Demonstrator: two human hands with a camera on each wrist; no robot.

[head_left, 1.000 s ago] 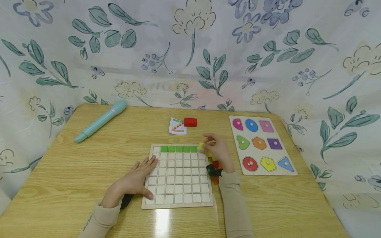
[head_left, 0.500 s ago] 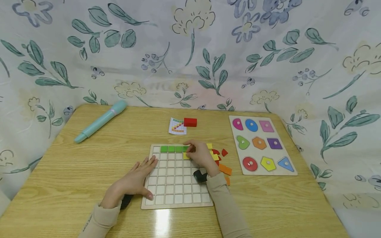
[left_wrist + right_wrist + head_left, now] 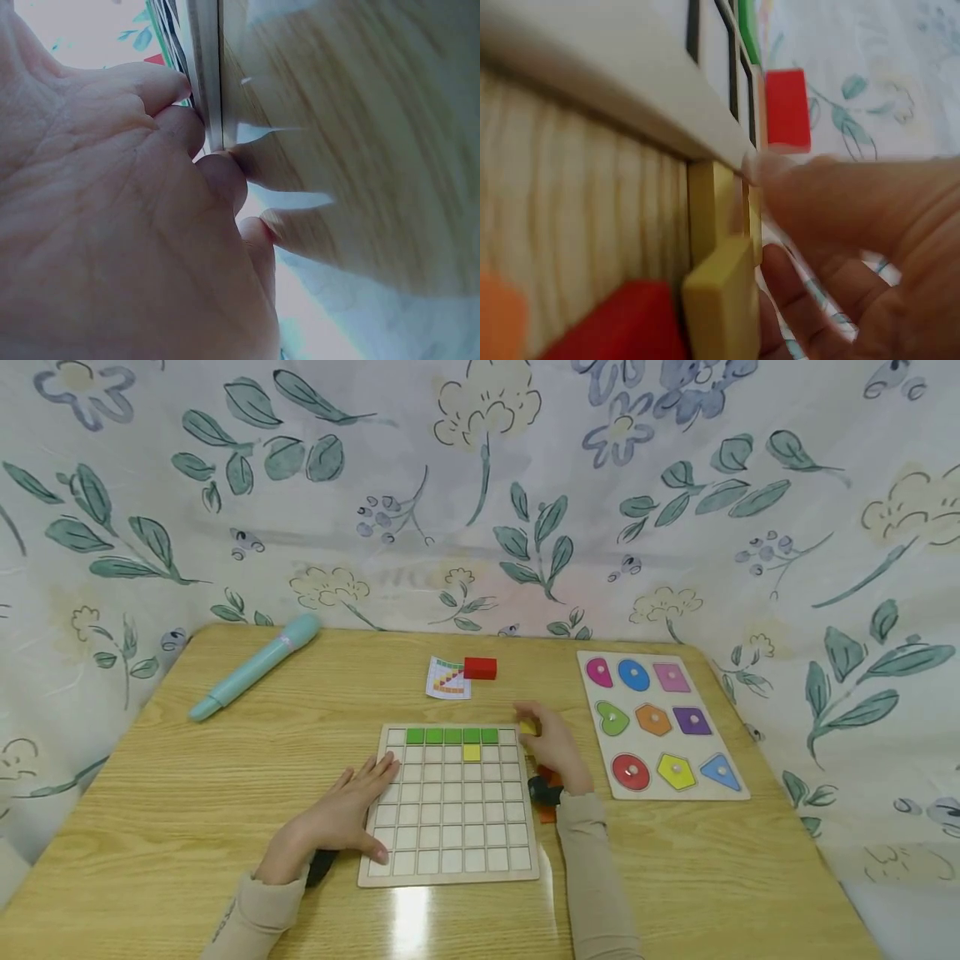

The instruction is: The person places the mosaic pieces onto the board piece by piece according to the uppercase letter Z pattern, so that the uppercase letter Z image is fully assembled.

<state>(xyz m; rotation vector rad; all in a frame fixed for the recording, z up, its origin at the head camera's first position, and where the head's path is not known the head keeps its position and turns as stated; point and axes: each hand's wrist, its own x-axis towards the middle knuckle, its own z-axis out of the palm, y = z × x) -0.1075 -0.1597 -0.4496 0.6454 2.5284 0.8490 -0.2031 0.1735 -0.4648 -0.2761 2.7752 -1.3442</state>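
A wooden grid board (image 3: 448,878) lies on the table, with a row of green tiles (image 3: 452,736) in its top row and one yellow tile (image 3: 472,752) in the row below. My left hand (image 3: 341,810) rests spread on the board's left edge, fingers straight, holding nothing. Just off the board's upper right corner, my right hand (image 3: 553,743) pinches another yellow tile (image 3: 528,727) between thumb and fingers. In the right wrist view the thumb is blurred. More yellow tiles (image 3: 724,300) and a red piece (image 3: 622,326) lie close by, partly hidden by this hand in the head view.
Behind the board lie a printed pattern card (image 3: 448,679) and a red block (image 3: 480,668). A shape puzzle board (image 3: 651,758) is at the right, a teal microphone-shaped object (image 3: 255,668) at the back left. Orange pieces (image 3: 548,815) lie beside the right wrist.
My right hand carried a yellow tile onto the board, set it under the green row, let go, and moved back right to the loose pieces. My left hand stays in place.
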